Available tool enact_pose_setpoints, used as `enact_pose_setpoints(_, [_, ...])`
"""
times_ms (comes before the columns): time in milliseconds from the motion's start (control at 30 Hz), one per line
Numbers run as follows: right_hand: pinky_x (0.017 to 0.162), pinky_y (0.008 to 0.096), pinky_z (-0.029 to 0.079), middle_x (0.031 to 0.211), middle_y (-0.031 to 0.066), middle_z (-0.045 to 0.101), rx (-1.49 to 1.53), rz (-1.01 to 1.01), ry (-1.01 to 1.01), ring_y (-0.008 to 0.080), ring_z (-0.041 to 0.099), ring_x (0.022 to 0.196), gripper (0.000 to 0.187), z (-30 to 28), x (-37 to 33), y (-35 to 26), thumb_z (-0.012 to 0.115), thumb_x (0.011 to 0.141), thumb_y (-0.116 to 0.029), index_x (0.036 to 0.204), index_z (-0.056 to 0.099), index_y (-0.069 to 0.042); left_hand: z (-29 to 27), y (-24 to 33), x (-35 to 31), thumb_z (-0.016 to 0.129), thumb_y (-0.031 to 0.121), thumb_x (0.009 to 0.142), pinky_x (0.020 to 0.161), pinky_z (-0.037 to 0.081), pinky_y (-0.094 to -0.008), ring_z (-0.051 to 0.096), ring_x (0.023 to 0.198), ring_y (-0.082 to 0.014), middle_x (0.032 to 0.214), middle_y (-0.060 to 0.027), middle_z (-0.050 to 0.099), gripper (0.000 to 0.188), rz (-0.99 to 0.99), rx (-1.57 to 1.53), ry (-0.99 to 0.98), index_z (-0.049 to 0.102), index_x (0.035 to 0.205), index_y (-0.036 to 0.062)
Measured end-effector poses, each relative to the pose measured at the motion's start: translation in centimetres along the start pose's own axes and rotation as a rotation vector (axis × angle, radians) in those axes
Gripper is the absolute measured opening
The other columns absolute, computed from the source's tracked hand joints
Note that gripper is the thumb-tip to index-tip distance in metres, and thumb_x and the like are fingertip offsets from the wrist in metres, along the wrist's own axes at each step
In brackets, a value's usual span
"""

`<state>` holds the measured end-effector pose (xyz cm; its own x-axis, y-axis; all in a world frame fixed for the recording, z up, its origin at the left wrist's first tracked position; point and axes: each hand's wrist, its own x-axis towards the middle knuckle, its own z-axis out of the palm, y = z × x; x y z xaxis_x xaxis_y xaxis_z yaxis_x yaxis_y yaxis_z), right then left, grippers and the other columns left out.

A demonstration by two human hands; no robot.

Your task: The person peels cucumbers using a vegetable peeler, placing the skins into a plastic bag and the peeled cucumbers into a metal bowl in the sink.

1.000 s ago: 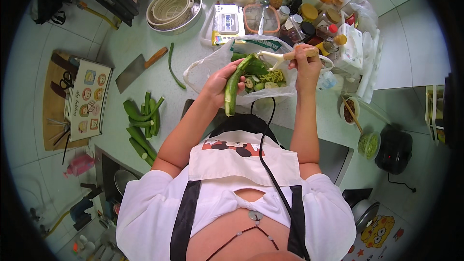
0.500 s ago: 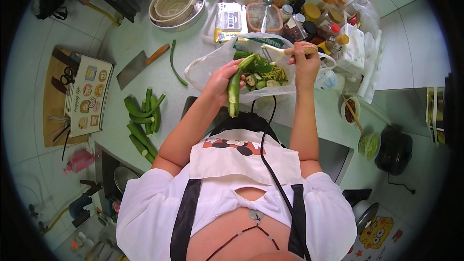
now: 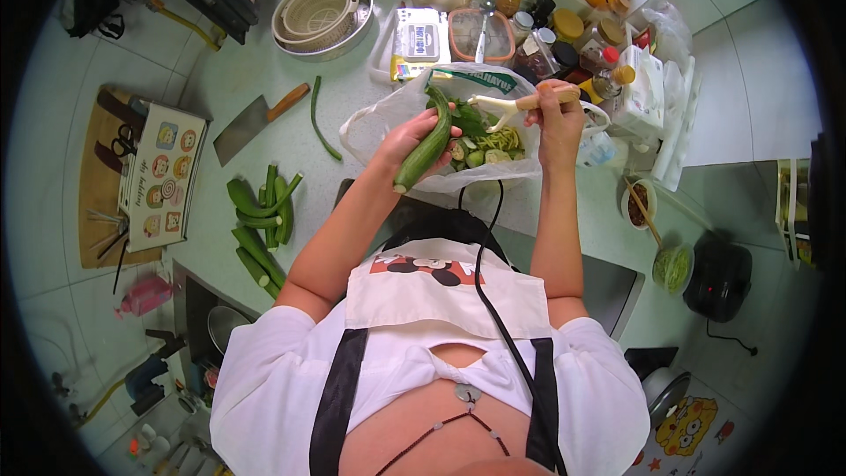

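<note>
My left hand (image 3: 404, 143) is closed round a long, curved luffa gourd (image 3: 427, 152), its stem end pointing away and its thick end towards me. Unbroken green skin shows on its upper side. A Y-shaped peeler (image 3: 527, 104) with a wooden handle and pale head is gripped in my right hand (image 3: 557, 116); its head is apart from the gourd, just right of it. Beneath both hands an open white plastic bag (image 3: 366, 130) holds leaves, green scraps and pale cut pieces (image 3: 483, 157).
A cleaver (image 3: 256, 125) and a thin green stalk (image 3: 319, 119) lie left on the counter. Nearer me is a pile of green gourds (image 3: 264, 203). Nested strainers (image 3: 322, 13), a wipes pack (image 3: 421, 40), a lidded box (image 3: 482, 35) and several jars (image 3: 564, 31) line the back.
The gourd has been turned over in my left hand: a pale peeled strip faced up before, green skin does now. Its thick end has swung left. The peeler has dipped and tilted slightly.
</note>
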<state>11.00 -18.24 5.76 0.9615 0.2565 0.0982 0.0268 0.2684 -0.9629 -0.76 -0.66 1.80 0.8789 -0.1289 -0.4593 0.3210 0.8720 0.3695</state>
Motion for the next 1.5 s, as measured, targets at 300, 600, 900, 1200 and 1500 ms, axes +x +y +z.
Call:
enact_pose_setpoints(300, [0.04, 0.0187, 0.038, 0.063, 0.0035, 0.053, -0.1, 0.085, -0.221, 0.0062, 0.046, 0.045, 0.019, 1.8, 0.9, -0.7, 0.059, 0.081, -0.02, 0.081, 0.052, -0.003, 1.5, 0.3, -0.2, 0.04, 0.015, 0.089, 0.049, 0.047, -0.0248, 0.055, 0.061, -0.0158, 0.082, -0.008, 0.057, 0.033, -0.119, 0.276, -0.102, 0.035, 0.122, 0.0125])
enact_pose_setpoints(600, [0.041, 0.0187, 0.036, 0.062, 0.0032, 0.052, -0.09, 0.05, -0.189, 0.0062, 0.044, 0.045, 0.022, 0.4, 2.3, 1.3, 0.057, 0.083, -0.024, 0.082, 0.052, -0.003, 1.1, -0.1, -0.2, 0.033, 0.016, 0.09, 0.05, 0.046, -0.0246, 0.051, 0.059, -0.0113, 0.078, -0.0043, 0.054, 0.037, -0.147, 0.417, -0.137, 0.035, 0.127, 0.0131])
enact_pose_setpoints(900, [0.042, 0.0203, 0.034, 0.061, 0.0031, 0.049, -0.028, 0.009, -0.075, 0.0067, 0.041, 0.045, 0.023, -1.4, 3.9, 1.9, 0.055, 0.084, -0.025, 0.081, 0.051, -0.002, 1.3, -0.3, -1.2, 0.034, 0.016, 0.091, 0.049, 0.042, -0.0233, 0.05, 0.06, -0.0122, 0.082, -0.0056, 0.052, 0.042, -0.169, 0.505, -0.094, 0.029, 0.133, 0.0155])
enact_pose_setpoints(1200, [0.04, 0.018, 0.035, 0.06, 0.0019, 0.051, -0.061, 0.073, -0.219, 0.0062, 0.046, 0.046, 0.017, 0.2, 1.7, 0.7, 0.057, 0.082, -0.02, 0.082, 0.052, -0.004, 1.5, -0.2, -0.6, 0.035, 0.019, 0.092, 0.046, 0.044, -0.0226, 0.051, 0.058, -0.0137, 0.078, -0.0058, 0.05, 0.043, -0.13, 0.491, -0.086, 0.025, 0.134, 0.0192])
enact_pose_setpoints(1500, [0.042, 0.0194, 0.034, 0.06, 0.0033, 0.05, -0.079, -0.005, -0.147, 0.0069, 0.043, 0.045, 0.02, -0.4, 2.9, 2.1, 0.055, 0.084, -0.022, 0.083, 0.051, -0.003, 1.6, -0.4, -1.0, 0.034, 0.017, 0.092, 0.046, 0.046, -0.0236, 0.052, 0.057, -0.0139, 0.077, -0.0064, 0.051, 0.046, -0.161, 0.531, -0.136, 0.02, 0.136, 0.0186])
